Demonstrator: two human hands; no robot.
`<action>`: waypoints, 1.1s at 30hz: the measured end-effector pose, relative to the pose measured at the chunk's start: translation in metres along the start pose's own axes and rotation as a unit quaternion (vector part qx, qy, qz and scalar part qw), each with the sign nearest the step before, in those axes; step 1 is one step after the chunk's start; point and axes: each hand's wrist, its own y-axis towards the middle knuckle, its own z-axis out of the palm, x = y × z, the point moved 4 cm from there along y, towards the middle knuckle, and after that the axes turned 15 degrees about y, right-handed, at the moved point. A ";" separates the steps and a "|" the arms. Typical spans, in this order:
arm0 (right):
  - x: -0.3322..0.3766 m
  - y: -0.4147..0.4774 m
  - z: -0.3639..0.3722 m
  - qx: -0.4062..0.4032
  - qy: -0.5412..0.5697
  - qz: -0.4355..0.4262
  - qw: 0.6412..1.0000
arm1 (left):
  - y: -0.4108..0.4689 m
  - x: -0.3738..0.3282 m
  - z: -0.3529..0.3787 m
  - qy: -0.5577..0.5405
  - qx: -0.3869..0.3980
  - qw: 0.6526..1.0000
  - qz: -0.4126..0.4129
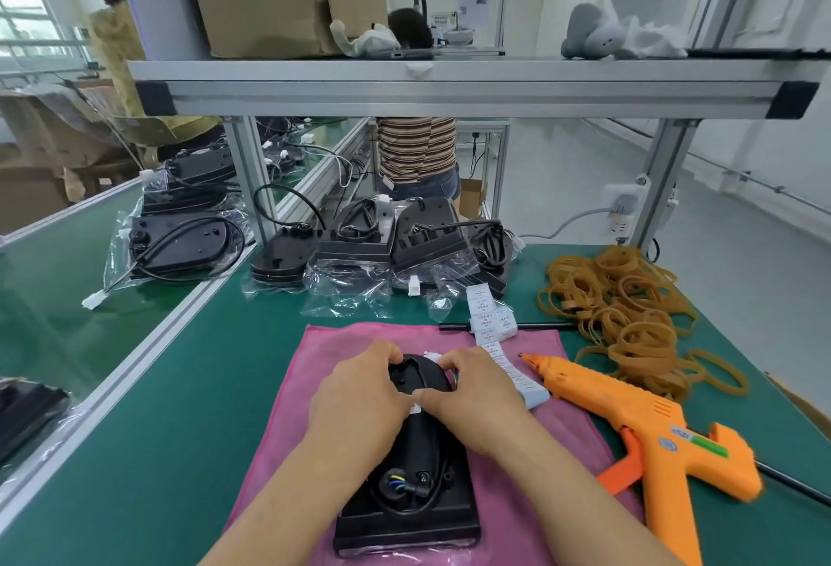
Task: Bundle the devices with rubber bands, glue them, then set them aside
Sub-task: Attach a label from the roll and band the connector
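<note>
Green-matted work surface (216,385) with an aluminium frame edge

A pink cloth (288,421) is spread flat at the near middle. An orange glue gun (652,435) lies on its side at the cloth's right edge, and a loose heap of tan rubber bands (629,309) sits beyond it. A thin black rod (539,326) and a strip of white labels (490,322) cross just past the cloth. Bagged black devices (359,246) crowd the far edge.

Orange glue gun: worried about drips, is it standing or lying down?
Lying down: the orange plastic glue gun rests flat on the green table mat.
</note>
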 end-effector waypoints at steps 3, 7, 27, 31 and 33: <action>-0.001 0.001 0.003 -0.009 0.003 0.006 1.000 | -0.005 0.001 0.001 0.013 -0.028 0.999 0.011; -0.003 0.001 0.004 -0.019 0.022 0.010 1.000 | -0.008 0.013 0.009 -0.034 -0.071 0.997 -0.007; -0.003 -0.010 0.012 -0.038 0.046 -0.033 0.998 | -0.001 0.037 0.035 -0.245 0.040 0.968 -0.035; -0.003 0.019 -0.046 -0.122 0.065 -0.045 0.989 | 0.000 0.038 0.037 -0.267 0.035 0.963 -0.025; -0.009 0.041 -0.087 -0.171 -0.003 -0.034 0.985 | 0.000 0.039 0.038 -0.271 0.032 0.962 -0.019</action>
